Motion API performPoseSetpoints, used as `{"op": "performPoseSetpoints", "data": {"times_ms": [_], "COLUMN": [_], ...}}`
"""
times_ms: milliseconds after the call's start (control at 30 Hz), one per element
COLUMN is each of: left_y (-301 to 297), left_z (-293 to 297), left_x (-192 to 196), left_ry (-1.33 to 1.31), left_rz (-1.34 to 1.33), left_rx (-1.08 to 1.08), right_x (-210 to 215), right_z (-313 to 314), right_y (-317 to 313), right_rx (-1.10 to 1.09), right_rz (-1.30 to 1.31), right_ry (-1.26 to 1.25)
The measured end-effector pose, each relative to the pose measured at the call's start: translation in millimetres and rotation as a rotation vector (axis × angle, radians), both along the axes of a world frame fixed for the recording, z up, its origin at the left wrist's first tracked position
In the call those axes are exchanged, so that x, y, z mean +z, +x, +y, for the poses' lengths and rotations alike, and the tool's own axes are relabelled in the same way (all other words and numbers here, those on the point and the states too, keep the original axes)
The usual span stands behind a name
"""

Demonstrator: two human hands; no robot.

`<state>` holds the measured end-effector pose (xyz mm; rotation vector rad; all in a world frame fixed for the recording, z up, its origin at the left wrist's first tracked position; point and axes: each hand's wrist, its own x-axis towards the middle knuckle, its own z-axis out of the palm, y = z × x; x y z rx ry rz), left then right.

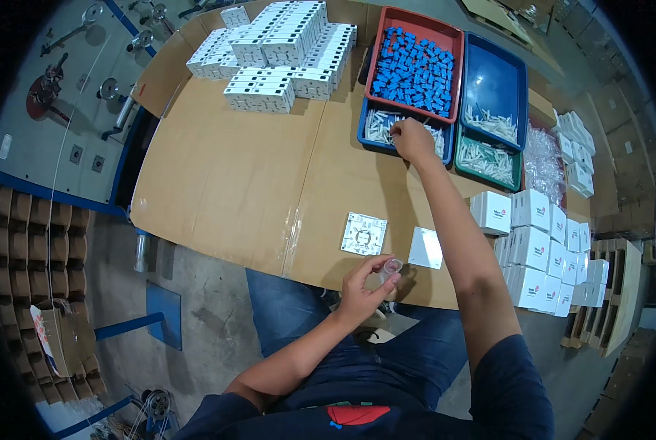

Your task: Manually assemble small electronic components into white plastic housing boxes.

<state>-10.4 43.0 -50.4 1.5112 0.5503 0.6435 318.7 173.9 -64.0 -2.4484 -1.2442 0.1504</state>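
My left hand [365, 290] is closed around a small clear plastic cup-like piece [391, 268] near the table's front edge. Just beyond it lies a square white plate with a round printed pattern [364, 234]. A plain white square plate [425, 248] rests to the right of that, below my right forearm. My right hand [414, 139] reaches into a blue tray [376, 146] of small white stick-like parts [379, 126]. Its fingers are drawn together; whatever they pinch is too small to make out.
A red tray [374, 62] of blue parts overlaps the far side of the blue tray. Beside it are another blue tray [495, 73] and a green tray [489, 179], both with white pieces. White boxes [530, 249] stack at right; white units [262, 89] stack far left on cardboard [225, 169].
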Motion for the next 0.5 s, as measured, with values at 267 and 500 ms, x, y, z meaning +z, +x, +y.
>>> {"op": "performPoseSetpoints", "data": {"times_ms": [267,500], "left_y": [10,10], "left_z": [7,6], "left_x": [-1,-10], "left_ry": [0.033,0.007], "left_rz": [-0.042,-0.035], "left_rx": [0.048,0.154], "right_x": [5,-1], "right_z": [10,1], "right_y": [4,3], "right_rx": [0.032,0.025], "right_rz": [-0.066,-0.148], "right_ry": [-0.069,0.128]}}
